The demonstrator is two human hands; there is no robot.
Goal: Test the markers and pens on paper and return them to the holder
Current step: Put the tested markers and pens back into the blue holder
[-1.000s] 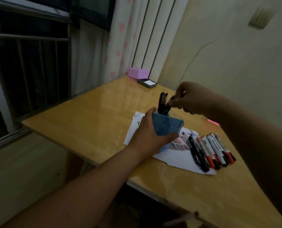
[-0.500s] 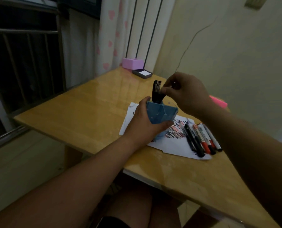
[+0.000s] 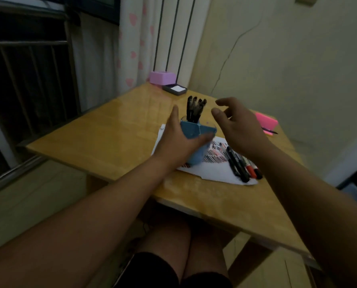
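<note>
The left hand (image 3: pixel 177 144) is gripping the blue holder (image 3: pixel 196 132), thumb up along its left side and fingers (image 3: pixel 205 138) curling around its near face. The holder is sitting over the scribbled paper (image 3: pixel 211 172) on the worktop (image 3: pixel 111 132), with black pens (image 3: pixel 194 109) sticking out of its top. Just right of the holder, the right hand (image 3: pixel 242 129) is hovering, fingers apart and holding nothing. Further right, red and black markers (image 3: pixel 243 166) are lying on the paper, with labels too blurred to read.
</note>
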